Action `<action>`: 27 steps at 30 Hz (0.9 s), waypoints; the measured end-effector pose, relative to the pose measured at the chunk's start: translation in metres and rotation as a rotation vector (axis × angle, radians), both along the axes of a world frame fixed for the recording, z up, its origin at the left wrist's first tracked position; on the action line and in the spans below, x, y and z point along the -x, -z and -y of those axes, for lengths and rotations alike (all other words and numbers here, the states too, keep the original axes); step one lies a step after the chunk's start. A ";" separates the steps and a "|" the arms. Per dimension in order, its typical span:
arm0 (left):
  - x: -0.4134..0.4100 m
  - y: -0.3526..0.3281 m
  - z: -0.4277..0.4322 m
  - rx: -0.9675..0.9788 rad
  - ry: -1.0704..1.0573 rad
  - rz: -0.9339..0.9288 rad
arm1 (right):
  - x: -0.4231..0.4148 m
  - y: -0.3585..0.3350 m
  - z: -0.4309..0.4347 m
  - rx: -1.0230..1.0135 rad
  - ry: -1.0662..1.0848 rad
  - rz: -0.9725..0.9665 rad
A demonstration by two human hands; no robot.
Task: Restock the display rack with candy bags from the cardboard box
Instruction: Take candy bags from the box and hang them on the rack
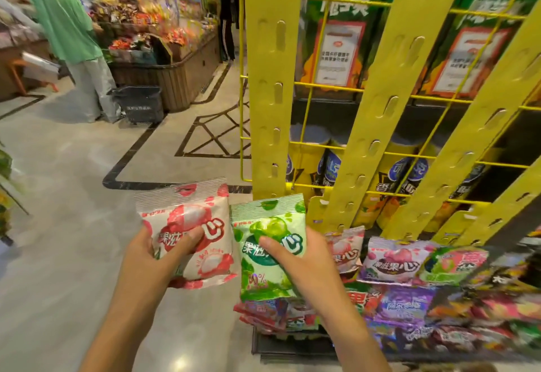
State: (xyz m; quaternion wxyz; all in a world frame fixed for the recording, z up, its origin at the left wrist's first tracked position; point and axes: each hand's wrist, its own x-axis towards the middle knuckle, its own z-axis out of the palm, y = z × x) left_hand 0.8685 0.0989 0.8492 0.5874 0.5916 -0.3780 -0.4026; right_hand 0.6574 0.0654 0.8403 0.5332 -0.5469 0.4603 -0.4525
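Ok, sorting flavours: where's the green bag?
Head view, low centre: the right hand holds the green bag, right of the red-and-white bag, near the yellow rack.

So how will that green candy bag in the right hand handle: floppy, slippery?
Probably floppy: the green candy bag looks like a soft film pouch, puffed mid-body, flat at its crimped top. Likely light: the right hand holds it upright by one side, thumb on the front. The glossy film may be slippery in a light pinch.
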 end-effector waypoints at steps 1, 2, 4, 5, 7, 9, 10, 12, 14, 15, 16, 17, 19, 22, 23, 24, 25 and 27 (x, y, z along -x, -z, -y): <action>-0.002 -0.001 0.000 0.003 0.003 -0.002 | -0.003 -0.001 0.001 0.007 0.019 0.001; -0.003 -0.001 0.001 0.001 0.011 -0.001 | -0.005 -0.001 0.002 0.008 0.034 0.006; -0.003 -0.001 -0.002 -0.012 0.030 -0.007 | -0.010 -0.001 0.002 0.001 0.072 0.024; -0.003 -0.003 -0.003 -0.013 0.037 -0.016 | -0.012 -0.001 0.003 0.003 0.096 0.021; -0.002 -0.004 -0.002 -0.010 0.046 -0.022 | -0.015 -0.001 0.005 0.004 0.133 0.006; -0.001 -0.003 -0.002 -0.011 0.061 -0.009 | -0.016 0.001 0.008 -0.002 0.165 0.012; 0.000 -0.004 -0.001 -0.012 0.065 -0.010 | -0.016 0.001 0.009 -0.006 0.181 0.022; 0.001 -0.005 0.000 -0.015 0.073 -0.016 | -0.015 0.000 0.010 -0.004 0.205 0.030; 0.003 -0.006 0.000 -0.016 0.088 -0.019 | -0.015 0.001 0.011 -0.007 0.223 0.039; 0.003 -0.006 0.000 -0.014 0.094 -0.020 | -0.015 0.001 0.012 -0.012 0.227 0.047; 0.004 -0.006 0.001 -0.013 0.097 -0.019 | -0.016 0.001 0.013 -0.016 0.229 0.047; 0.005 -0.006 0.002 -0.013 0.099 -0.015 | -0.016 0.001 0.013 -0.019 0.230 0.040; 0.005 -0.006 0.003 -0.015 0.104 -0.009 | -0.017 0.002 0.015 -0.029 0.224 0.035; 0.006 -0.005 0.004 -0.018 0.109 -0.020 | -0.018 0.005 0.017 -0.044 0.217 0.031; 0.005 -0.005 0.004 -0.019 0.111 -0.023 | -0.018 0.005 0.017 -0.048 0.217 0.027; 0.005 -0.005 0.004 -0.017 0.114 -0.023 | -0.019 0.006 0.018 -0.052 0.219 0.025; 0.005 -0.004 0.005 -0.018 0.116 -0.023 | -0.019 0.007 0.018 -0.055 0.219 0.022; 0.005 -0.004 0.006 -0.020 0.113 -0.025 | -0.019 0.008 0.020 -0.060 0.222 0.017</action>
